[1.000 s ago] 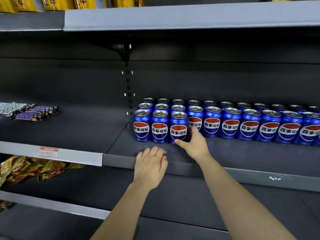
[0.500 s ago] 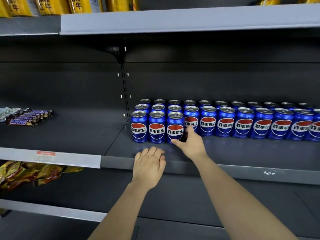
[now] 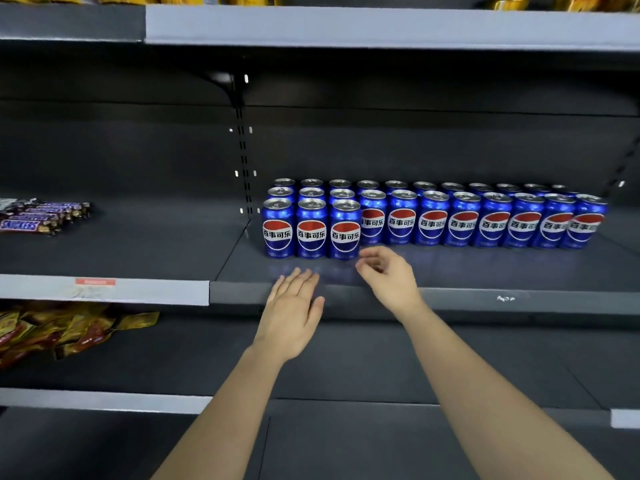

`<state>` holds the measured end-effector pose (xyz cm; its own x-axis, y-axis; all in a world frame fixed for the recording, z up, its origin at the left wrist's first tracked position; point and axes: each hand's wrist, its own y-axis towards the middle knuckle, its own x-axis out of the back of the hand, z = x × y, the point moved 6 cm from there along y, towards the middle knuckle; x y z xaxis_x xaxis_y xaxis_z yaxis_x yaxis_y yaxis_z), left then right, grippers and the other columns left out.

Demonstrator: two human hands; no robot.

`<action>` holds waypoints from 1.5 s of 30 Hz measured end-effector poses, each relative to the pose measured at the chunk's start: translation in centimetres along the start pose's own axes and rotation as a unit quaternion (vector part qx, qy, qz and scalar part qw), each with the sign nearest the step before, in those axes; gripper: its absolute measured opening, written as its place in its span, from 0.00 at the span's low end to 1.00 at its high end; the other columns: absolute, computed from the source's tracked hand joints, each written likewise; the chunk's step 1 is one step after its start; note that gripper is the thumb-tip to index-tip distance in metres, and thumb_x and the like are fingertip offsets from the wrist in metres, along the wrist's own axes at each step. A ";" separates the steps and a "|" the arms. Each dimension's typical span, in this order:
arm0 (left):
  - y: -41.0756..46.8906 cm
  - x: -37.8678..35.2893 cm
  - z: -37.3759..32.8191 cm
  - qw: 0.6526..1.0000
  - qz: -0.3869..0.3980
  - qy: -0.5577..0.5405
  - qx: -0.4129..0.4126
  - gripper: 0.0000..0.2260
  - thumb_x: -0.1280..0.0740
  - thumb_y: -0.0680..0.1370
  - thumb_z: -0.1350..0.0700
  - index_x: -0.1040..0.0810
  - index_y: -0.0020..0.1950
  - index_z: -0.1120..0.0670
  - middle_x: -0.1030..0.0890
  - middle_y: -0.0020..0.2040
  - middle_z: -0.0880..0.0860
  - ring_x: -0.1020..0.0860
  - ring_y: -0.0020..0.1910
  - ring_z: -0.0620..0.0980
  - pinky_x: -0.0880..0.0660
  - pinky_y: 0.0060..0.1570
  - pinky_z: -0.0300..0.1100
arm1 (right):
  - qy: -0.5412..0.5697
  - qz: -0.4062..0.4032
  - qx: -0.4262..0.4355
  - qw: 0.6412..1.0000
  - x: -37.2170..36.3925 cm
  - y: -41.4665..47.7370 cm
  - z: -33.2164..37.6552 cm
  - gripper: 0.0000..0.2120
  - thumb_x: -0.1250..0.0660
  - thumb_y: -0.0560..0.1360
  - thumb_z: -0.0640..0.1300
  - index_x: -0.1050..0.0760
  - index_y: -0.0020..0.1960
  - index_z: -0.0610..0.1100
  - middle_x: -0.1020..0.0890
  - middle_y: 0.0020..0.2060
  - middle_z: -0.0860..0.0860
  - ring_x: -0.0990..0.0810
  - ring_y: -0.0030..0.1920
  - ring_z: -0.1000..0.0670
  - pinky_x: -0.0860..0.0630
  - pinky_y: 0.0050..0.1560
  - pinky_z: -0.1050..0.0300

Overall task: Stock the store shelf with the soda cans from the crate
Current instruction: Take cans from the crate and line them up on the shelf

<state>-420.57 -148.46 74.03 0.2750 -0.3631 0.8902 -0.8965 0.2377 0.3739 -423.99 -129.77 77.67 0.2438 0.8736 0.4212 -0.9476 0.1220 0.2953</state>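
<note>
Standing upright, soda cans (image 3: 433,223) line the shelf (image 3: 485,275).

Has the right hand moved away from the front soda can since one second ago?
Yes. The right hand touched the third front can before; now it has drawn back toward the shelf's front edge, fingers loose and blurred, beside the can's base.

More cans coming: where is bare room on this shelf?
Bare strip right of the three front cans, between the longer can row and the shelf lip. Also the bay right of the candy bars. Crowded: three deep at the cans' left end.
</note>
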 end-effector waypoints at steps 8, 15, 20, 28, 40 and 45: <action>-7.7 -0.5 1.0 1.000 0.029 0.000 -0.012 0.29 0.60 0.79 0.43 0.42 0.78 0.53 0.41 0.78 0.50 0.46 0.77 0.47 0.54 0.74 0.40 | -0.038 -0.031 0.036 0.998 -1.9 -9.3 -0.1 0.17 0.32 0.76 0.39 0.25 0.64 0.43 0.20 0.59 0.52 0.22 0.59 0.55 0.28 0.57 0.69; -14.9 -2.3 2.9 0.994 0.104 0.044 -0.007 0.22 0.51 0.83 0.48 0.38 0.76 0.53 0.37 0.76 0.50 0.42 0.76 0.48 0.54 0.76 0.46 | -0.229 0.095 -0.086 0.965 -5.9 -17.8 -5.8 0.24 0.30 0.75 0.49 0.28 0.69 0.47 0.24 0.63 0.46 0.21 0.57 0.46 0.25 0.57 0.55; -18.8 -4.2 3.5 0.985 0.162 0.053 0.001 0.22 0.53 0.83 0.47 0.40 0.77 0.52 0.40 0.77 0.49 0.44 0.77 0.47 0.58 0.76 0.49 | -0.257 0.140 -0.150 0.944 -6.9 -22.9 -9.5 0.28 0.28 0.73 0.53 0.29 0.70 0.48 0.24 0.66 0.49 0.23 0.62 0.48 0.27 0.59 0.56; -22.6 -5.8 2.5 0.980 0.190 0.045 0.021 0.22 0.53 0.83 0.47 0.40 0.77 0.52 0.39 0.77 0.49 0.45 0.77 0.46 0.61 0.76 0.48 | -0.270 0.197 -0.209 0.919 -6.8 -28.6 -13.8 0.30 0.28 0.73 0.53 0.30 0.71 0.45 0.25 0.67 0.49 0.25 0.65 0.48 0.28 0.63 0.57; -28.8 -9.7 -0.2 0.969 0.240 0.040 0.051 0.23 0.53 0.83 0.47 0.41 0.77 0.52 0.40 0.77 0.49 0.44 0.76 0.47 0.54 0.76 0.45 | -0.225 0.237 -0.268 0.906 -5.9 -36.6 -18.3 0.27 0.27 0.70 0.50 0.27 0.67 0.46 0.21 0.63 0.50 0.24 0.63 0.49 0.29 0.58 0.60; -30.3 -12.1 0.2 0.965 0.252 0.047 0.045 0.32 0.64 0.78 0.42 0.38 0.76 0.53 0.37 0.76 0.50 0.41 0.76 0.48 0.53 0.75 0.46 | -0.230 0.271 -0.281 0.891 -7.2 -38.4 -20.8 0.27 0.27 0.70 0.51 0.27 0.67 0.45 0.20 0.62 0.48 0.23 0.62 0.47 0.27 0.60 0.57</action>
<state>-396.76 -151.47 51.88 -0.1780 -0.1366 0.9745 -0.9498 0.2826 -0.1339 -393.66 -130.92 45.49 -0.3451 0.6068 0.7160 -0.8738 0.0706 -0.4810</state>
